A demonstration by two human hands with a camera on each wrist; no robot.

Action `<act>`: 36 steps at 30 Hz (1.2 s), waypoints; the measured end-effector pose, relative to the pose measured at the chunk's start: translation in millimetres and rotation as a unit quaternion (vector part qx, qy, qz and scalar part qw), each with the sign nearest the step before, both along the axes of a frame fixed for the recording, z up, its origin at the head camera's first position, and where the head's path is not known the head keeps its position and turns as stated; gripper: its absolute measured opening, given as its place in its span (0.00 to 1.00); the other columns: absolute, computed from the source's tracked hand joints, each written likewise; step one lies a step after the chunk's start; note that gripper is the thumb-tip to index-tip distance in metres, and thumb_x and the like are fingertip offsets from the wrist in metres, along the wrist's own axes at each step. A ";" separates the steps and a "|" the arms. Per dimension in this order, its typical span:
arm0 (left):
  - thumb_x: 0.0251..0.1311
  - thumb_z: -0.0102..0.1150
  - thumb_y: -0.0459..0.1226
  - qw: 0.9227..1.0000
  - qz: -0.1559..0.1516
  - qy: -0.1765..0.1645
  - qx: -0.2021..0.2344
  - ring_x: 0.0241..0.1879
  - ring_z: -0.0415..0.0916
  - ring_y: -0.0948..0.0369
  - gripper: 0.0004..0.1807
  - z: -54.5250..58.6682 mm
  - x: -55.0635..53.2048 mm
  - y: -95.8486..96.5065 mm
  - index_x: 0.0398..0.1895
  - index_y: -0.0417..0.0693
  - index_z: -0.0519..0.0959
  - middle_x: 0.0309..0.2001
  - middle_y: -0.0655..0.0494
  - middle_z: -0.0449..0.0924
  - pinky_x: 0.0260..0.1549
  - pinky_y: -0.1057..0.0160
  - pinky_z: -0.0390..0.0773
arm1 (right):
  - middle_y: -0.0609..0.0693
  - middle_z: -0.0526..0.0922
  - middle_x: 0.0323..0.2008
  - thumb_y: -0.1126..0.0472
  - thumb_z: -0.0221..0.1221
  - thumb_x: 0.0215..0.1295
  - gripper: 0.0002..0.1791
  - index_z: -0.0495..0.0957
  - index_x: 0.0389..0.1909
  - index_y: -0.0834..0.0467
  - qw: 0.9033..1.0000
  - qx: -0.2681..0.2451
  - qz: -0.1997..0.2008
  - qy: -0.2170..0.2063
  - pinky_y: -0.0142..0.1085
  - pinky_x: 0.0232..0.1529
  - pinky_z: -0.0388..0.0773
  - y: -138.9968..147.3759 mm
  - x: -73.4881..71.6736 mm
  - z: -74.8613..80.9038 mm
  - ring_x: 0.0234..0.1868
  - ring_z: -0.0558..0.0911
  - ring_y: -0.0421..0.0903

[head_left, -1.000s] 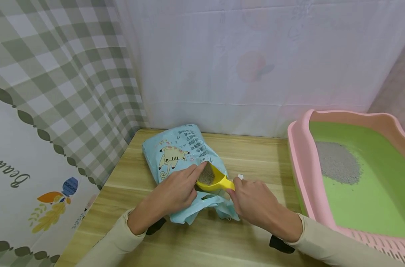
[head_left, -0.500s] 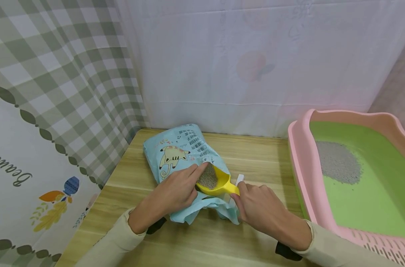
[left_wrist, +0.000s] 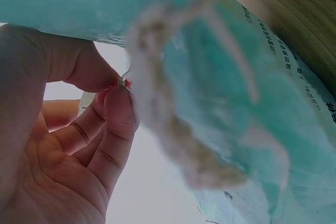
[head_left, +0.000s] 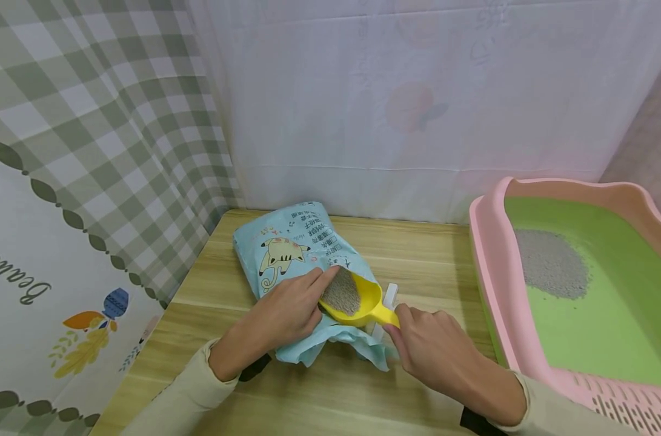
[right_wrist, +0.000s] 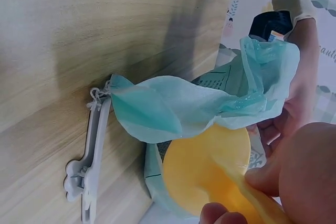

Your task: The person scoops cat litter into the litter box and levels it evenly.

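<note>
A light-blue cat litter bag [head_left: 300, 227] lies on the wooden table, its torn mouth toward me. My left hand [head_left: 286, 310] pinches the upper edge of that mouth between thumb and fingers, as the left wrist view shows [left_wrist: 79, 124]. In my right hand [head_left: 436, 345] I grip the handle of a yellow scoop [head_left: 369, 297]. Grey-brown litter [head_left: 342, 293] fills much of the scoop, whose bowl is partly inside the bag's mouth. From the right wrist view, the scoop's underside [right_wrist: 205, 166] shows below the crumpled bag edge [right_wrist: 168, 103].
To the right stands a pink-rimmed litter box [head_left: 507, 272] with a green floor and a patch of grey litter [head_left: 551, 264]. A white bag clip [head_left: 391, 295] lies beside the bag. Curtains [head_left: 390, 109] hang behind and at the left.
My right hand has drawn the scoop right and toward me, so more of its bowl and litter shows, and the white clip is more exposed. My left hand has stayed put.
</note>
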State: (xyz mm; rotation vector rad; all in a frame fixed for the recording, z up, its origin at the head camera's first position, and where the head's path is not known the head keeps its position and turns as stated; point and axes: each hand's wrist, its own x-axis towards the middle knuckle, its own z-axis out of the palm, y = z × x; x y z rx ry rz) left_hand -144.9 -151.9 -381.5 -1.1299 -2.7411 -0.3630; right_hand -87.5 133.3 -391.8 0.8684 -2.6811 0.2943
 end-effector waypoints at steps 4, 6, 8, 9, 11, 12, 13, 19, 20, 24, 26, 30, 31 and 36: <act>0.60 0.63 0.25 1.000 -0.001 0.000 0.000 0.32 0.74 0.58 0.39 0.7 0.6 -0.7 0.78 0.33 0.70 0.52 0.45 0.82 0.38 0.58 0.87 | 0.40 0.58 0.19 0.57 0.70 0.73 0.18 0.70 0.29 0.55 1.000 0.000 -0.002 0.005 0.33 0.15 0.58 4.2 3.9 -1.2 0.15 0.58 0.38; 0.60 0.63 0.25 1.000 -0.004 0.000 0.000 0.31 0.73 0.59 0.39 1.2 0.8 -0.9 0.79 0.34 0.70 0.52 0.45 0.82 0.37 0.59 0.86 | 0.39 0.58 0.19 0.58 0.70 0.73 0.18 0.70 0.29 0.55 1.000 -0.006 -0.001 0.007 0.33 0.15 0.58 7.0 5.9 -2.3 0.15 0.58 0.38; 0.60 0.62 0.25 1.000 -0.006 0.002 0.001 0.30 0.71 0.59 0.39 1.4 0.8 -1.1 0.79 0.34 0.70 0.51 0.46 0.81 0.36 0.59 0.85 | 0.39 0.58 0.19 0.57 0.68 0.73 0.17 0.70 0.29 0.55 1.000 -0.012 0.004 0.014 0.32 0.16 0.58 10.1 7.6 -3.6 0.15 0.57 0.37; 0.60 0.62 0.26 1.000 -0.007 0.002 0.001 0.30 0.71 0.59 0.39 1.9 0.9 -1.3 0.79 0.34 0.70 0.50 0.47 0.81 0.35 0.60 0.84 | 0.39 0.57 0.19 0.56 0.67 0.76 0.17 0.70 0.29 0.55 1.000 -0.015 0.007 0.017 0.32 0.16 0.57 11.7 8.4 -4.3 0.16 0.56 0.37; 0.60 0.62 0.26 1.000 -0.009 0.005 0.000 0.30 0.70 0.60 0.39 2.1 0.7 -1.6 0.79 0.34 0.69 0.50 0.48 0.80 0.35 0.60 0.84 | 0.38 0.57 0.19 0.52 0.58 0.84 0.19 0.71 0.30 0.55 0.999 -0.018 0.010 0.024 0.31 0.16 0.57 14.6 10.4 -5.9 0.16 0.56 0.36; 0.60 0.62 0.26 1.000 -0.009 0.006 -0.001 0.30 0.70 0.59 0.39 2.1 0.8 -1.6 0.79 0.34 0.69 0.50 0.48 0.80 0.35 0.60 0.84 | 0.38 0.57 0.19 0.49 0.52 0.88 0.22 0.71 0.30 0.55 0.999 -0.020 0.011 0.026 0.31 0.16 0.56 15.9 11.5 -6.5 0.16 0.56 0.36; 0.60 0.62 0.26 1.000 -0.010 0.006 0.000 0.30 0.70 0.59 0.40 2.2 0.8 -1.6 0.79 0.34 0.69 0.50 0.48 0.80 0.35 0.60 0.84 | 0.38 0.57 0.19 0.46 0.46 0.90 0.25 0.71 0.30 0.55 0.999 -0.020 0.011 0.029 0.30 0.16 0.56 17.2 12.6 -7.2 0.16 0.56 0.36; 0.60 0.62 0.26 1.000 -0.010 0.004 0.001 0.31 0.71 0.59 0.40 1.6 0.6 -1.7 0.79 0.33 0.69 0.51 0.47 0.81 0.36 0.59 0.84 | 0.37 0.57 0.20 0.38 0.27 0.90 0.36 0.72 0.32 0.55 0.999 -0.030 0.003 0.040 0.29 0.16 0.54 25.1 19.1 -11.3 0.17 0.55 0.34; 0.60 0.62 0.26 1.000 -0.009 0.004 0.000 0.30 0.70 0.59 0.40 1.4 0.5 -1.7 0.79 0.33 0.69 0.50 0.47 0.81 0.35 0.60 0.84 | 0.37 0.57 0.20 0.38 0.27 0.90 0.36 0.72 0.32 0.55 0.999 -0.032 0.002 0.042 0.29 0.16 0.53 26.6 19.9 -12.1 0.17 0.54 0.33; 0.60 0.63 0.26 1.000 -0.009 0.005 -0.003 0.29 0.69 0.60 0.40 0.7 0.4 -1.9 0.79 0.34 0.69 0.50 0.47 0.80 0.34 0.61 0.82 | 0.36 0.56 0.20 0.38 0.26 0.90 0.36 0.73 0.32 0.55 0.998 -0.037 0.002 0.059 0.28 0.16 0.52 31.9 22.9 -16.3 0.18 0.52 0.32; 0.60 0.63 0.26 1.000 -0.009 0.006 -0.003 0.29 0.69 0.60 0.40 0.4 0.2 -1.9 0.79 0.34 0.69 0.50 0.47 0.80 0.33 0.61 0.82 | 0.35 0.56 0.20 0.38 0.27 0.90 0.36 0.73 0.33 0.56 0.997 -0.041 0.004 0.069 0.27 0.16 0.51 34.6 24.2 -18.4 0.18 0.52 0.31; 0.60 0.64 0.26 1.000 -0.010 0.007 -0.001 0.29 0.68 0.60 0.40 -0.1 -0.1 -1.9 0.79 0.33 0.69 0.50 0.47 0.80 0.33 0.61 0.82 | 0.35 0.57 0.21 0.39 0.28 0.90 0.35 0.74 0.34 0.56 0.995 -0.051 0.011 0.083 0.27 0.16 0.51 39.5 26.2 -21.6 0.18 0.52 0.31; 0.59 0.64 0.26 1.000 -0.010 0.007 -0.001 0.28 0.68 0.60 0.40 -0.1 -0.1 -1.9 0.79 0.33 0.69 0.50 0.47 0.80 0.33 0.61 0.82 | 0.35 0.57 0.21 0.39 0.28 0.91 0.35 0.74 0.35 0.56 0.995 -0.053 0.012 0.085 0.27 0.16 0.51 40.6 26.8 -22.2 0.18 0.52 0.31; 0.59 0.63 0.25 1.000 -0.010 0.007 -0.001 0.29 0.70 0.60 0.40 -1.0 -0.4 -2.0 0.79 0.34 0.69 0.51 0.46 0.81 0.33 0.59 0.83 | 0.33 0.57 0.21 0.38 0.30 0.90 0.34 0.75 0.36 0.55 0.994 -0.062 0.012 0.089 0.27 0.16 0.52 47.2 30.7 -24.4 0.19 0.54 0.31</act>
